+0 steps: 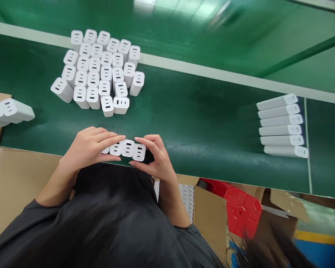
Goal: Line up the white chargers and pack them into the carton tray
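Observation:
A short row of several white USB chargers (127,148) stands at the near edge of the green table, ports facing up. My left hand (87,147) is closed around the left part of this row, its fingers along the far side and its thumb along the near side. The leftmost charger is partly hidden by that hand. At the row's right end, my right hand (158,158) is curled, thumb and fingers about the last charger (139,152). Beyond my hands stands a large cluster of upright white chargers (94,64), ports up.
Several chargers (280,130) lie side by side at the right of the table (201,111). More chargers (19,111) lie at the far left on cardboard. Below the near edge are an open carton (210,212), a red plastic stool (240,208) and trays of white pieces (187,197).

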`<action>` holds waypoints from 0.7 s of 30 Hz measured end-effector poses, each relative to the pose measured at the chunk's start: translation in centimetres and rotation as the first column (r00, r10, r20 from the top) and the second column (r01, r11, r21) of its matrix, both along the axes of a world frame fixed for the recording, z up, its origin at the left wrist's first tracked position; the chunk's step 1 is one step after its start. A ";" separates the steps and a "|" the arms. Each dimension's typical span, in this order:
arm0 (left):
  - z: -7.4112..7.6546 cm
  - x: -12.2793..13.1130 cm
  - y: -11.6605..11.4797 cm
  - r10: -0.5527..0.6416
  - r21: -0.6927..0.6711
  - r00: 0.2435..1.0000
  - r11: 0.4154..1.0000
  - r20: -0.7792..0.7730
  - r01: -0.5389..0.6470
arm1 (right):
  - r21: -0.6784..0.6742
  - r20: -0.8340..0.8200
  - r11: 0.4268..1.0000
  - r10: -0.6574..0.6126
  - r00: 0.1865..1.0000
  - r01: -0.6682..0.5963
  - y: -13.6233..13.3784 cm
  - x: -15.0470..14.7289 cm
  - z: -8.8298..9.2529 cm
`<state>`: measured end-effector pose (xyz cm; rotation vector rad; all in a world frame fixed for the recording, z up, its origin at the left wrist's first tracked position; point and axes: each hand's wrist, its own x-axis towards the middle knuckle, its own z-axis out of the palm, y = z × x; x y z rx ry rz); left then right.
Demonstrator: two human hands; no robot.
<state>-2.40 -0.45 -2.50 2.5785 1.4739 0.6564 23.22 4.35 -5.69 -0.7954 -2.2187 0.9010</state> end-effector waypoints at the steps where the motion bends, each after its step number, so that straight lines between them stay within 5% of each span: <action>1: 0.3 0.1 0.0 0.005 -0.012 1.000 1.000 -0.005 -0.005 | -0.001 0.008 1.000 0.001 1.000 -0.001 0.0 0.0 0.0; 7: 2.0 -1.4 -1.0 0.121 -0.133 0.979 0.986 0.161 -0.100 | -0.008 0.049 1.000 0.000 0.999 0.000 0.1 0.2 0.0; 11: 0.8 -3.8 -2.1 0.179 -0.309 0.923 0.948 0.341 -0.070 | 0.018 0.005 1.000 0.023 1.000 -0.023 0.2 0.2 -0.2; 16: -1.4 -5.0 -2.9 0.211 -0.337 0.845 0.941 0.491 -0.039 | 0.031 0.023 0.999 0.010 1.000 -0.011 0.3 0.1 -0.4; 21: -1.5 -5.0 -2.9 0.213 -0.351 0.818 0.936 0.535 -0.014 | 0.052 0.027 0.999 0.002 1.000 -0.003 0.3 0.0 -0.3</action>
